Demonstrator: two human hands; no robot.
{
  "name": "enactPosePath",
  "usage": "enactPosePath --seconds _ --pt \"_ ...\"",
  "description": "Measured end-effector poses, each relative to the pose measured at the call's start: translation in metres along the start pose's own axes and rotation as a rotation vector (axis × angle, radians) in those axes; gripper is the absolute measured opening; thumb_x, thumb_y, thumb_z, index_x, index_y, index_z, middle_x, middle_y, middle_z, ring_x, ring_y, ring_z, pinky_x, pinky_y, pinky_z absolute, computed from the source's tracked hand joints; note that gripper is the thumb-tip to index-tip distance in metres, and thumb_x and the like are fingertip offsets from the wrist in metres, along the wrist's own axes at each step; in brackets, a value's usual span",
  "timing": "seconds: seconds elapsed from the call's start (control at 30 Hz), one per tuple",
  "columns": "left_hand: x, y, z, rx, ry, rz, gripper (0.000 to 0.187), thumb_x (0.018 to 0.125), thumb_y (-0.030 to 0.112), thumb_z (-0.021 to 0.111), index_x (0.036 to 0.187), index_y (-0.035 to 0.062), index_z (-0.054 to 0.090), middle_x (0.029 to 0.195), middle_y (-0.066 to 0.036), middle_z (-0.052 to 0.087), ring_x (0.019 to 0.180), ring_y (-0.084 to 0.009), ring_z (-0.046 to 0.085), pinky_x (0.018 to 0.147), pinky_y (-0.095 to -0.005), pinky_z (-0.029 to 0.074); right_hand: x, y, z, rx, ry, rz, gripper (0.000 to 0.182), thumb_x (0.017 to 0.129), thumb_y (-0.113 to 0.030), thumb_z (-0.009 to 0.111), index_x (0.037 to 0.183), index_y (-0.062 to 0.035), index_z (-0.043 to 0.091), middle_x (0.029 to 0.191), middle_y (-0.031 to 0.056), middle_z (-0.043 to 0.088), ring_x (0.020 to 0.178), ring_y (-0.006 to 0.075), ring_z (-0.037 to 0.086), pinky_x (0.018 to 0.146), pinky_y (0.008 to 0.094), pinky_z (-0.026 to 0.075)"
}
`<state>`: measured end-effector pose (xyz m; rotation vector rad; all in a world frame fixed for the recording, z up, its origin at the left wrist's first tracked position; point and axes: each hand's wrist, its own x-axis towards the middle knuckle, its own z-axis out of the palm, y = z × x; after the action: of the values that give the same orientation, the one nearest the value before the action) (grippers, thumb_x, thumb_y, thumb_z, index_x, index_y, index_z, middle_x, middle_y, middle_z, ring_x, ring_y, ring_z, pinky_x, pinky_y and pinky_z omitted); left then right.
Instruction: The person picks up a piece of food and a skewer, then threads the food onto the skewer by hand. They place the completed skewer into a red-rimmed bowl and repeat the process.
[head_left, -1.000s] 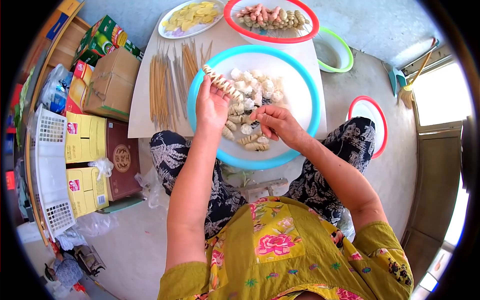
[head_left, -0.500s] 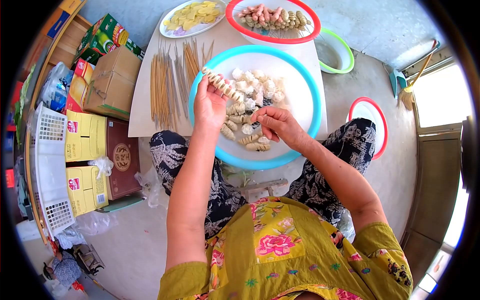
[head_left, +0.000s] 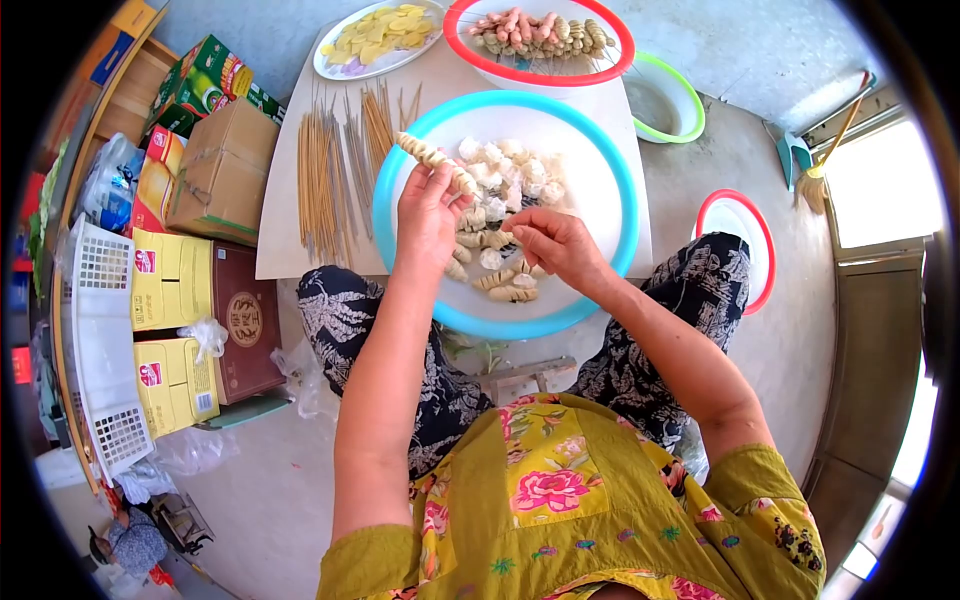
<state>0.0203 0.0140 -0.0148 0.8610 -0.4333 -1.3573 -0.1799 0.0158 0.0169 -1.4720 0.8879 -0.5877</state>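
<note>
My left hand grips a bamboo skewer loaded with ridged beige food pieces, its tip pointing up-left over the blue-rimmed basin. My right hand pinches the skewer's lower end, where a small piece sits between the fingertips, just right of the left hand. Under both hands the basin holds white chunks at the back and loose ridged pieces at the front.
A pile of bare bamboo skewers lies on the white board left of the basin. Behind are a plate of yellow slices and a red-rimmed basin of finished skewers. Cardboard boxes and a white crate stand at left.
The hands have drawn closer together and the loaded skewer has shifted slightly right and down over the basin; the right hand now meets its lower end.
</note>
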Motion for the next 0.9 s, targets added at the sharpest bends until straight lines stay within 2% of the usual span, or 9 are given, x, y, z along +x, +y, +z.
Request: enactPosePath --seconds 0.17,0.33,0.43,0.67,0.73,0.8,0.9 --pt "-0.003 0.009 0.003 -0.006 -0.041 0.008 0.041 0.09 0.015 0.06 0.128 0.0138 0.046 0.103 -0.001 0.055 0.092 -0.0141 0.054 0.081 -0.0347 0.048 0.0 0.007 -0.006 0.0 -0.076 0.003 0.015 0.093 -0.012 0.053 0.098 -0.0018 0.064 0.064 -0.0034 0.052 0.056 0.0032 0.048 0.049 0.0201 0.039" --pt "-0.009 0.012 0.012 0.059 -0.141 -0.07 0.064 0.087 0.008 0.062 0.141 0.0177 0.029 0.098 -0.001 0.053 0.088 -0.0141 0.055 0.081 -0.0346 0.049 0.002 0.01 -0.008 0.117 -0.101 0.022 0.014 0.093 -0.011 0.052 0.098 -0.0031 0.064 0.063 -0.0038 0.053 0.053 0.0017 0.046 0.047 0.0184 0.036" --pt "-0.01 0.013 0.013 0.068 -0.175 -0.059 0.069 0.086 0.006 0.062 0.143 0.0177 0.025 0.096 -0.002 0.054 0.085 -0.0144 0.056 0.08 -0.0344 0.049 0.002 0.011 -0.007 0.13 -0.106 0.017 0.014 0.094 -0.01 0.052 0.099 -0.0038 0.063 0.062 -0.0044 0.053 0.052 0.0011 0.045 0.046 0.0179 0.035" --pt "-0.009 0.008 0.008 0.072 -0.162 -0.071 0.069 0.086 0.003 0.061 0.143 0.0175 0.024 0.091 -0.003 0.056 0.081 -0.0148 0.058 0.08 -0.0345 0.049 0.002 0.013 -0.006 0.19 -0.118 0.022 0.014 0.094 -0.012 0.053 0.098 -0.0042 0.064 0.062 -0.005 0.053 0.053 0.0007 0.046 0.046 0.0182 0.035" --pt "-0.007 0.01 0.009 0.072 -0.144 -0.043 0.067 0.085 0.001 0.06 0.141 0.0174 0.027 0.092 -0.003 0.056 0.082 -0.015 0.058 0.079 -0.0345 0.049 0.002 0.014 -0.007 0.194 -0.157 0.055 0.014 0.093 -0.013 0.054 0.099 -0.0048 0.064 0.065 -0.005 0.055 0.058 0.0008 0.049 0.051 0.0184 0.039" --pt "-0.007 0.012 0.008 0.06 -0.167 -0.023 0.067 0.085 0.001 0.06 0.141 0.0174 0.027 0.092 -0.004 0.056 0.082 -0.0153 0.058 0.08 -0.0347 0.049 -0.001 0.009 -0.006 0.153 -0.186 0.044 0.015 0.093 -0.012 0.054 0.103 -0.0064 0.063 0.069 -0.0042 0.057 0.066 0.0017 0.054 0.061 0.0188 0.045" --pt "-0.008 0.011 0.011 0.034 -0.199 -0.025 0.066 0.085 0.001 0.06 0.14 0.0175 0.029 0.093 -0.004 0.056 0.082 -0.0159 0.058 0.081 -0.0352 0.048 -0.002 0.015 -0.007 0.164 -0.181 0.04 0.014 0.093 -0.011 0.054 0.103 -0.0067 0.063 0.068 -0.0034 0.057 0.06 0.0018 0.052 0.054 0.0182 0.043"
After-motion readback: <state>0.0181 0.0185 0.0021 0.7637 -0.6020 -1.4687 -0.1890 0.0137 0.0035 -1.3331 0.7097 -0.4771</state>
